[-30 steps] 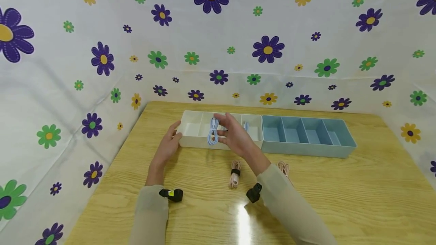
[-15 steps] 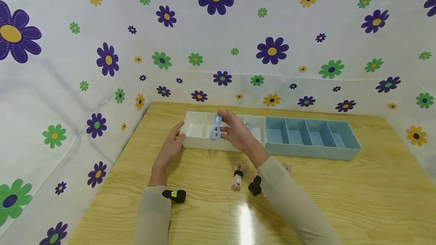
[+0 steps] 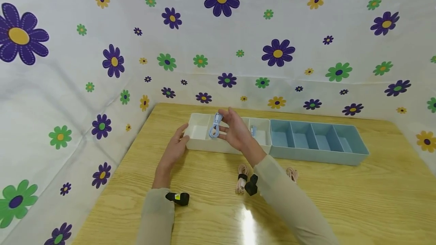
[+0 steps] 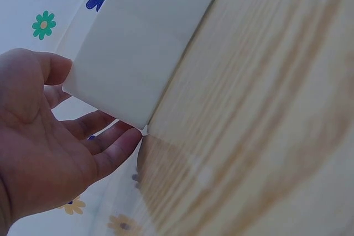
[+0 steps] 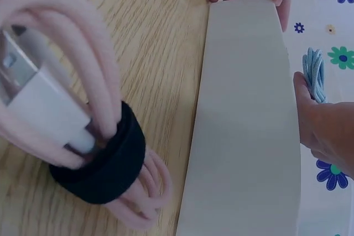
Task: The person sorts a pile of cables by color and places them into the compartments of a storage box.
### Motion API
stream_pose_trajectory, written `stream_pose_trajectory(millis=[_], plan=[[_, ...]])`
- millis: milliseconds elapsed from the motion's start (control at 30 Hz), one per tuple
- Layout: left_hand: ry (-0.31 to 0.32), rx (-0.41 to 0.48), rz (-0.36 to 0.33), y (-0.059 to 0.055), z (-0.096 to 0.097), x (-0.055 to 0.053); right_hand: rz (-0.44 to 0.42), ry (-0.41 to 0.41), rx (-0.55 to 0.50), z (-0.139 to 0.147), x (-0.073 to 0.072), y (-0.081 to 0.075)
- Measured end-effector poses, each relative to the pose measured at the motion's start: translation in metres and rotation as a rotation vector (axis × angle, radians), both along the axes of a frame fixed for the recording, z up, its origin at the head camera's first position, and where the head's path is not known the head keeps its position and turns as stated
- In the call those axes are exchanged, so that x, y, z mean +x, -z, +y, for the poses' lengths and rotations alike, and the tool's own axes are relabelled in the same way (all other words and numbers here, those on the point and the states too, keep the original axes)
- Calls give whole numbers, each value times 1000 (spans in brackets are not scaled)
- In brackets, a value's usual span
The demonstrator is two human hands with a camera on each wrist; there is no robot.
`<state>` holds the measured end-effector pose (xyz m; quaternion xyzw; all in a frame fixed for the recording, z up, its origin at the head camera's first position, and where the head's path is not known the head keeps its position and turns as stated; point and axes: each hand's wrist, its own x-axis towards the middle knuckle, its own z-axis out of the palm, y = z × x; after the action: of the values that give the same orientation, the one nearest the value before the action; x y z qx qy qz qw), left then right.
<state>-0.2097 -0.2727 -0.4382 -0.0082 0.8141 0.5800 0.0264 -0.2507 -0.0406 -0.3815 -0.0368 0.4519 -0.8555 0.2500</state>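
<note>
The right hand (image 3: 235, 131) pinches a coiled blue cable (image 3: 215, 125) between thumb and fingers, holding it upright over the white tray (image 3: 204, 144), above one of its left compartments. In the right wrist view the coil (image 5: 313, 73) shows just past the fingertips, beyond the tray's near wall (image 5: 243, 136).

The left hand (image 3: 175, 147) lies just left of that grip, fingers relaxed and fairly straight, cupped against the tray's left end. The left wrist view shows its fingers (image 4: 110, 142) at the tray's corner (image 4: 138, 53), thumb on one side and the rest on the other; it holds nothing else.

A second blue cable (image 3: 253, 130) lies in a tray compartment just right of the gripping hand. Further right, touching the white tray end to end, stands a blue tray (image 3: 316, 141).

Below the grip, nearer the person, a pink cable (image 3: 242, 177) bound with a black strap lies on the table (image 3: 357, 199), under the right forearm. Another pink cable (image 3: 291, 173) lies to the right of that arm
</note>
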Motion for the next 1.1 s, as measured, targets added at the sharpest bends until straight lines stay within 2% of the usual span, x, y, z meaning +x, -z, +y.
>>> stream_pose_trajectory(millis=[267, 467, 667, 1100], plan=[[-4, 7, 7, 1, 2, 0, -84, 58, 57, -13, -4, -1], [8, 20, 17, 5, -1, 0, -129, 44, 154, -24, -6, -3], [-4, 2, 21, 3, -2, 1, -148, 35, 139, -26, -9, 1], [-17, -7, 12, 1, 0, 2, -133, 8, 137, -23, -10, 4]])
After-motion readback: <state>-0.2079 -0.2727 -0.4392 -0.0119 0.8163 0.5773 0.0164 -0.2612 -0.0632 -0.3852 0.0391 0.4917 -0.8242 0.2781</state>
